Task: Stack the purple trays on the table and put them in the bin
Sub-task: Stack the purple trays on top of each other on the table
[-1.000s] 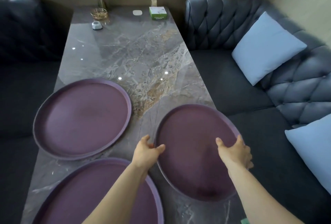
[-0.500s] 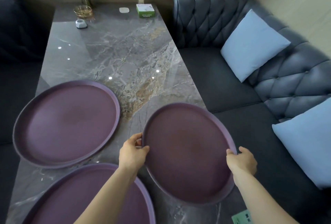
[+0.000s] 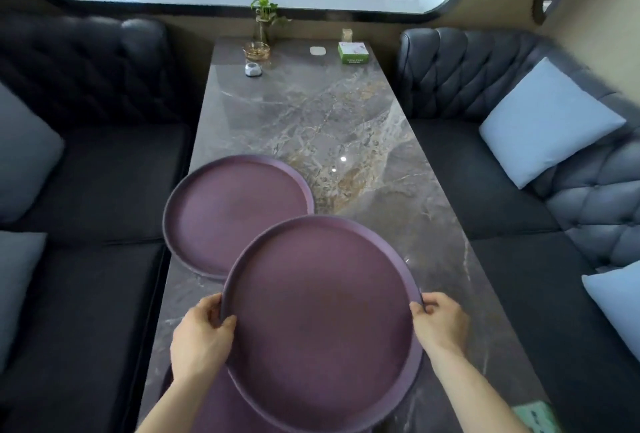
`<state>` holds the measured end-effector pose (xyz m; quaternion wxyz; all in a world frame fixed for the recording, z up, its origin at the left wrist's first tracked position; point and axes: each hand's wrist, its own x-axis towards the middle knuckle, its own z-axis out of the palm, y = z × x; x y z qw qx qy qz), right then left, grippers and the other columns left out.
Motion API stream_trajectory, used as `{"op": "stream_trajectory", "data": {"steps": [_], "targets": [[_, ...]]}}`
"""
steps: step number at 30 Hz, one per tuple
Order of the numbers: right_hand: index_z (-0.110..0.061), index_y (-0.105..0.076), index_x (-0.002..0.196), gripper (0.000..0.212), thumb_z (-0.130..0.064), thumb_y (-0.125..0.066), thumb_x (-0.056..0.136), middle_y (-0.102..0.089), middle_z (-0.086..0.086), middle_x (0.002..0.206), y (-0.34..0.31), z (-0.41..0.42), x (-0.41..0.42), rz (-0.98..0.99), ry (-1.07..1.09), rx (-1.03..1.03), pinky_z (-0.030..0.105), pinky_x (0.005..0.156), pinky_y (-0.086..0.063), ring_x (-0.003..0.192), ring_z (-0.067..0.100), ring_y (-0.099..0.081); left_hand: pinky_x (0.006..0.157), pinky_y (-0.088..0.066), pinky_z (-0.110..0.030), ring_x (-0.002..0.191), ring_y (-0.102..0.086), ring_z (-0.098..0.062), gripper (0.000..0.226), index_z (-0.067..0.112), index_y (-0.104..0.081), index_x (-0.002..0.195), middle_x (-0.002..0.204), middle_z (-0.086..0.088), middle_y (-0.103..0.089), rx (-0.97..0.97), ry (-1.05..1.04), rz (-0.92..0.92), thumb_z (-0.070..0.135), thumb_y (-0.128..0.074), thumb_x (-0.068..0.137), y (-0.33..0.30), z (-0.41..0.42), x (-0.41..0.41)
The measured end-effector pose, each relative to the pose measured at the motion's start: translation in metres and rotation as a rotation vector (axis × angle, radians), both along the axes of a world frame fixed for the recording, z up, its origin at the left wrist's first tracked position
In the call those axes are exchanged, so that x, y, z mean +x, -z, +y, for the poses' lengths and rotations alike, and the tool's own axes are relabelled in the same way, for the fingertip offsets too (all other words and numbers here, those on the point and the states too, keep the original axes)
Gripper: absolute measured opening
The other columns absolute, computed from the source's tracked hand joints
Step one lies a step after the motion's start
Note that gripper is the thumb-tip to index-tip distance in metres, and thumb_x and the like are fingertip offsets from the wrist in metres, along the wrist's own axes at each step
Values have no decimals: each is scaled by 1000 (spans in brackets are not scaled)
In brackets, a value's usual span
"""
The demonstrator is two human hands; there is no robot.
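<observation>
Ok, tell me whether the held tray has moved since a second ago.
Yes. The held tray is off the table, shifted left: it now overlaps the far tray, gripped by both hands.

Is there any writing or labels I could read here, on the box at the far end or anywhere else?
Green and white box at the table's far end: dark print on its front, too small and blurred to read.
Green card at the near right table edge: some marks, too blurred to read.
Purple trays: no text.
Nothing else shows lettering.
</observation>
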<state>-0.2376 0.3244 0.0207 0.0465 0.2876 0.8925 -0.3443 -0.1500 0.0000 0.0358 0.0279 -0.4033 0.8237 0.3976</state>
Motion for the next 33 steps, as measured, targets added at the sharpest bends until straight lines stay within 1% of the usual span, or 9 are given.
{"op": "stream_trajectory", "data": {"steps": [3,6,9,11,13,16,21,25,33], "targets": [[-17,-73,83,7,-12,-77,80,-74,3,78,11,-30,31,-24,-46,-40,40,81,-58,82,29,-70,79,-47,-38,97,-66,-30,25,30,-69,103,89,4,-72,-58,-57,-40,27,-73,78,3,-28,42],[-18,-72,80,8,-13,-79,79,-76,5,80,16,-51,62,-29,-95,-5,35,79,-55,83,30,-70,78,-50,-40,89,-65,-28,19,34,-67,91,81,10,-69,-67,-86,-70,28,-76,75,6,-47,78],[-20,-70,78,11,-13,-79,78,-73,2,77,18,-63,88,-57,-98,9,33,74,-53,80,29,-69,72,-49,-38,82,-63,-24,19,38,-61,80,78,14,-69,-67,-84,-94,29,-76,75,10,-57,104],[-23,-70,77,13,-14,-80,78,-69,-2,73,21,-67,102,-76,-89,35,33,72,-52,80,28,-68,71,-48,-37,80,-62,-23,18,37,-61,80,79,14,-70,-74,-78,-106,28,-75,75,13,-61,115],[-21,-75,85,9,-16,-79,78,-67,-3,73,22,-69,113,-90,-94,87,32,71,-52,82,28,-69,69,-46,-36,80,-61,-24,16,36,-60,82,82,12,-69,-93,-57,-132,29,-74,77,17,-62,121],[-19,-77,90,12,-16,-78,78,-76,0,82,23,-71,121,-84,-90,118,32,73,-53,86,29,-70,65,-44,-34,77,-60,-24,15,36,-59,84,84,11,-68,-137,-39,-154,31,-72,78,21,-62,125],[-18,-78,92,13,-15,-76,80,-78,2,90,27,-68,123,-88,-94,142,31,75,-53,91,29,-70,70,-46,-38,81,-58,-27,15,33,-59,89,90,8,-61,-226,20,-191,34,-70,79,29,-58,124],[-18,-78,93,12,-14,-75,82,-78,3,92,31,-67,125,-113,-93,154,31,74,-52,93,30,-70,69,-44,-38,77,-55,-29,10,32,-57,84,88,6,-58,-241,43,-208,28,-66,80,30,-56,121],[-17,-79,89,10,-12,-76,81,-78,5,89,37,-65,116,-122,-91,147,32,75,-53,91,33,-69,69,-40,-37,72,-53,-28,20,27,-54,70,77,4,-58,-229,-5,-165,24,-73,77,36,-57,114]]}}
